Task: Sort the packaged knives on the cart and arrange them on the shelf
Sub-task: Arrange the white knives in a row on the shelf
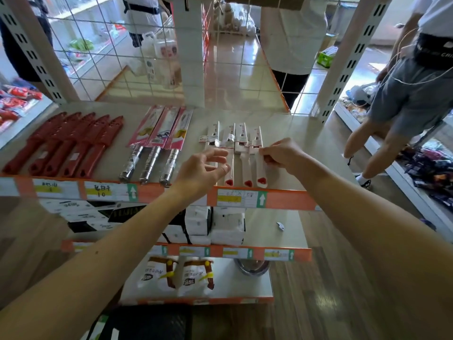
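Pinching the handle of the rightmost white-handled knife [260, 169] between thumb and forefinger of the right hand [279, 154], other fingers curled under. Holding nothing in the left hand [203, 168]: fingers loosely spread and slightly bent, over the handles at the left end of the same row. Touching them or not, cannot tell.

Around both hands, a row of four white knives [241, 138] flat on the top shelf [306, 133], side by side and close together. Blades in white packaging toward the back, handles toward the front edge, red heart-shaped marks at the three visible handle ends. Left of these, across a small gap, three steel-handled knives [150, 164] with blades in pink sleeves, slightly fanned. Further left, five red sheathed knives [73, 143], parallel and tilted alike, handles toward the front.

Along the shelf's front edge, an orange price strip [289, 200] with white and yellow labels and green arrow tags. Behind the shelf, a wire grid panel [103, 60] between white slotted uprights. On the shelf below, white packets [226, 225] stacked together. On the lowest one, printed bags [169, 276] and, right of them, a metal bowl [251, 267]. At the right, a person in grey shorts [407, 94] standing in the aisle.
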Demonstrator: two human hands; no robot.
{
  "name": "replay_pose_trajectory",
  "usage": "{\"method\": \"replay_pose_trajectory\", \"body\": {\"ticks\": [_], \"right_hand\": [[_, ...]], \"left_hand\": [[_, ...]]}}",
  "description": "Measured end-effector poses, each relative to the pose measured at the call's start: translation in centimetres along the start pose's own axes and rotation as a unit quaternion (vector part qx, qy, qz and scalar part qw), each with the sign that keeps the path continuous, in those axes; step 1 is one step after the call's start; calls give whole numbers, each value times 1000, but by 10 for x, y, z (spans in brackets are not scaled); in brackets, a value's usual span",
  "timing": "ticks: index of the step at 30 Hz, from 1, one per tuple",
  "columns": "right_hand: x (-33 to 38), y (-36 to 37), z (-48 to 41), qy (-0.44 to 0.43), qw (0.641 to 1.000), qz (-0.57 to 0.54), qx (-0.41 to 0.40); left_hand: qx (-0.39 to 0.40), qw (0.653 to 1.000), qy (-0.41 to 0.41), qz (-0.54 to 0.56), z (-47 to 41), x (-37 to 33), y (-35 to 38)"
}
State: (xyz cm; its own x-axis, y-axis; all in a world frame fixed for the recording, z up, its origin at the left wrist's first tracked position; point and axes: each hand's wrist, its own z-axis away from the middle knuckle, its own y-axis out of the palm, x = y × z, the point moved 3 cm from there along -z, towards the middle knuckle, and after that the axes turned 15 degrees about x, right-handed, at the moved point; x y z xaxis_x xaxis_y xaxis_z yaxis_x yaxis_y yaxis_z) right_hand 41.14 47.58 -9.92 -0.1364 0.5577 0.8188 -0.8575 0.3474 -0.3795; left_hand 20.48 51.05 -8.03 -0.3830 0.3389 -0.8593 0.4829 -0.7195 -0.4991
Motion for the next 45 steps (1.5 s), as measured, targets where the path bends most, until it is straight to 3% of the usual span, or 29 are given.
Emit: {"method": "replay_pose_trajectory", "body": {"ticks": [9, 16, 23, 27, 40, 45], "right_hand": [[3, -2, -7, -24, 997, 63, -24], [3, -3, -2, -61, 980, 176, -72], [6, 0, 3, -116, 965, 227, -61], [4, 2, 5, -126, 957, 260, -38], [6, 8, 11, -143, 938, 308, -66], [24, 26, 15, -170, 930, 317, -78]], "left_hand": [[-6, 1000, 6, 8, 0, 4, 2], [12, 987, 56, -149, -3, 2, 14], [102, 922, 147, -343, -6, -1, 42], [169, 869, 134, -446, -9, 4, 56], [186, 865, 138, -444, -7, 12, 60], [151, 867, 119, -459, 13, 30, 32]]}}
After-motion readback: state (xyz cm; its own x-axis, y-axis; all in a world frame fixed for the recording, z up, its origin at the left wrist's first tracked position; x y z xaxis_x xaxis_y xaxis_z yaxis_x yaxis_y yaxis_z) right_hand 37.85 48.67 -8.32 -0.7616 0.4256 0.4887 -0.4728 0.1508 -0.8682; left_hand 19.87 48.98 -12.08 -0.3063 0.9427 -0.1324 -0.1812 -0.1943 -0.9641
